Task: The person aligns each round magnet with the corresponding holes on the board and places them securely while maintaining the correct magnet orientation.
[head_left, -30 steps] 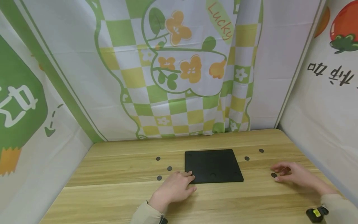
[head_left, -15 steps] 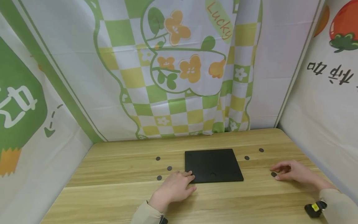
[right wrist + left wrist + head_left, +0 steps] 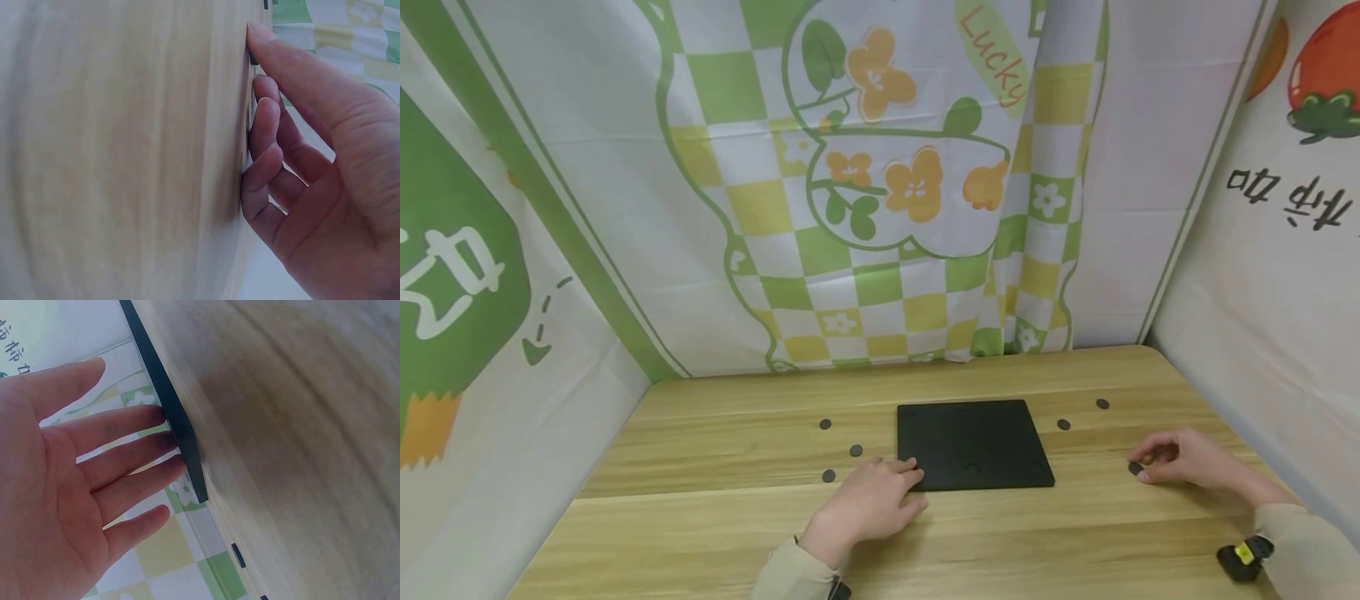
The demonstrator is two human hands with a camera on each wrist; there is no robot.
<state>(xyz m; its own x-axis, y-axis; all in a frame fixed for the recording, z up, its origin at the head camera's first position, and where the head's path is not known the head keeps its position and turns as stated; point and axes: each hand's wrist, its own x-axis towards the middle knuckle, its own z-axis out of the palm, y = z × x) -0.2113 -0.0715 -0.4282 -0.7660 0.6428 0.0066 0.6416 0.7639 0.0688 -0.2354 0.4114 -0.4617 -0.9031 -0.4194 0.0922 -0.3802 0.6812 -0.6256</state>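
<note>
A thin black rectangular pad (image 3: 973, 442) lies flat on the wooden table. The left hand (image 3: 868, 504) rests its fingertips on the pad's near left corner; in the left wrist view, this hand (image 3: 81, 475) has its fingers extended to the pad's edge (image 3: 169, 406). Over at the right, the right hand (image 3: 1198, 467) pinches a small black disc (image 3: 1136, 469) at the table surface between thumb and forefinger. In the right wrist view, the other fingers of this hand (image 3: 319, 156) are curled beside the table, and the disc (image 3: 253, 59) shows only partly.
Left of the pad lie three more black discs (image 3: 825, 424) (image 3: 856, 450) (image 3: 828, 476). Two others (image 3: 1063, 425) (image 3: 1102, 403) lie to its right, towards the back. Printed cloth (image 3: 925, 292) hangs behind the table (image 3: 737, 425) and on both sides.
The right forefinger has drawn in towards the thumb and meets the disc's edge. The left hand, the pad and the other discs stay where they were.
</note>
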